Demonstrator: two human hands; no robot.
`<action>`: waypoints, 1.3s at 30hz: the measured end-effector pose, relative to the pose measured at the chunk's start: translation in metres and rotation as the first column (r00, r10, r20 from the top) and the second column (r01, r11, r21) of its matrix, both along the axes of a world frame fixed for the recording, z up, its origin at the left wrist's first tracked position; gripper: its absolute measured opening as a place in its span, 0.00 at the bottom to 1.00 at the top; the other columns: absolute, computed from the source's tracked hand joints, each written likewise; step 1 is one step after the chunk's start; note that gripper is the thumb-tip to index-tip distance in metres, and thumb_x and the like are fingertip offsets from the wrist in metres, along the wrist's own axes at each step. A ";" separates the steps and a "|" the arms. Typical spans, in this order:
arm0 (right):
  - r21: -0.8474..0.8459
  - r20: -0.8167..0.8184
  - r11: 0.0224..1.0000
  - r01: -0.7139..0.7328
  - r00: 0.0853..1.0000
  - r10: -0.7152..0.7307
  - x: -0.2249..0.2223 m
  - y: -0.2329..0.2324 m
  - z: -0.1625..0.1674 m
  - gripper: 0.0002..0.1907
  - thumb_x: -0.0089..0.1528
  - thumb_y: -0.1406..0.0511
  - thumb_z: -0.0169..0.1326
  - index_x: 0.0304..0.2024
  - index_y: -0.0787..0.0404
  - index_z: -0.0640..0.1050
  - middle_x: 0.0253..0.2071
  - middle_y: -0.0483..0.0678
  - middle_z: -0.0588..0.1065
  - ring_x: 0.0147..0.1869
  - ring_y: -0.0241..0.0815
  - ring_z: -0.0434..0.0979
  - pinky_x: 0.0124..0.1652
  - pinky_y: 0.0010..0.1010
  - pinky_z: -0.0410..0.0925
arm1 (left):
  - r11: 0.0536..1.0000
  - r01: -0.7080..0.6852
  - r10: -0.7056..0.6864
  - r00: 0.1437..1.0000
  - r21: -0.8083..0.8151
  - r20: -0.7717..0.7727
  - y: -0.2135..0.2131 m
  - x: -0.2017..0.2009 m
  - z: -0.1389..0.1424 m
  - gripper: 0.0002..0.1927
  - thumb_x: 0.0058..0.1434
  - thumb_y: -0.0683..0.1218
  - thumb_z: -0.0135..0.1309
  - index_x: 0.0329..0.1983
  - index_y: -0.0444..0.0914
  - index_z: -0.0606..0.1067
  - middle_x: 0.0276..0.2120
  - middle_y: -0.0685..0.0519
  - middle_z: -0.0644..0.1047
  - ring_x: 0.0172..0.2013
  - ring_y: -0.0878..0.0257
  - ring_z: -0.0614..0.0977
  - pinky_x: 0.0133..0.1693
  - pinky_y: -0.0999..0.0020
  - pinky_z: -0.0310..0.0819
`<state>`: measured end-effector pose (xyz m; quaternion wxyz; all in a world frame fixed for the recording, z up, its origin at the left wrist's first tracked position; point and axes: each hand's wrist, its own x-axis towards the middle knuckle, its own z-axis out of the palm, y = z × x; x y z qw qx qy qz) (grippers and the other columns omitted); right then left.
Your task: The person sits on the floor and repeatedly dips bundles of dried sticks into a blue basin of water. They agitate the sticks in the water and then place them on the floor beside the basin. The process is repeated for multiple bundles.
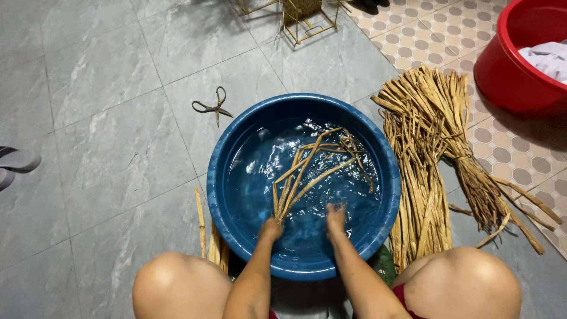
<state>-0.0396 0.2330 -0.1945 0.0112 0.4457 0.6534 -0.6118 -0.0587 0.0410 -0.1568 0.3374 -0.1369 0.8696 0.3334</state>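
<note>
**A:** What occupies the centre of the view?

**B:** A round blue basin [227,177] of water on a grey tiled floor [106,118], set between the person's bare knees. Both hands are under the water.

**A:** The left hand?

**B:** The left hand [272,228] is closed round the gathered ends of a bunch of soaked straw stems [307,168] — the stems fan up and away from it across the water.

**A:** And the right?

**B:** The right hand [335,216] sits just beside it, submerged and blurred by ripples; whether its fingers are apart or together cannot be told, nor whether it touches a stem.

**A:** Surroundings?

**B:** A pile of dry straw stems [428,147] lies just right of the basin, one bundle tied. A few loose stems [208,233] lie at the basin's left edge. Scissors [213,107] rest on the floor beyond — well apart from the hands. A red tub [508,65] holding cloth stands at the upper right.
</note>
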 end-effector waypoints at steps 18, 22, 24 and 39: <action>-0.889 -0.207 0.430 -0.159 0.976 -0.067 -0.004 0.007 0.028 0.25 0.69 0.58 0.54 0.60 0.71 0.72 0.43 0.57 0.76 0.39 0.49 0.76 0.37 0.39 0.73 | 0.601 0.799 -0.691 0.505 -0.023 -0.517 0.057 0.084 0.006 0.15 0.68 0.49 0.46 0.48 0.35 0.77 0.45 0.36 0.78 0.46 0.38 0.80 0.48 0.46 0.74; -0.953 -0.285 0.185 -0.241 0.921 -0.266 -0.010 0.016 0.043 0.26 0.75 0.54 0.50 0.60 0.73 0.71 0.45 0.60 0.76 0.41 0.51 0.77 0.38 0.42 0.73 | 0.765 0.575 -0.396 0.776 0.291 -0.492 0.030 0.079 0.035 0.15 0.72 0.52 0.48 0.51 0.35 0.74 0.35 0.43 0.79 0.37 0.47 0.82 0.41 0.54 0.76; -0.885 -0.433 -0.039 -0.464 0.850 -0.298 -0.011 0.009 0.054 0.27 0.77 0.53 0.48 0.60 0.74 0.71 0.47 0.61 0.76 0.41 0.52 0.78 0.39 0.44 0.73 | 0.830 0.350 -0.233 0.925 0.434 -0.299 0.008 0.064 0.048 0.15 0.69 0.50 0.49 0.53 0.37 0.73 0.29 0.50 0.79 0.28 0.56 0.81 0.31 0.59 0.75; -0.504 -0.635 0.623 -0.597 0.746 0.201 0.018 -0.015 0.097 0.22 0.65 0.60 0.58 0.56 0.65 0.72 0.51 0.53 0.79 0.52 0.44 0.82 0.53 0.38 0.77 | 0.546 -0.186 0.125 0.982 0.817 0.140 0.004 0.036 0.045 0.21 0.69 0.58 0.50 0.48 0.35 0.79 0.31 0.52 0.80 0.26 0.67 0.77 0.26 0.72 0.69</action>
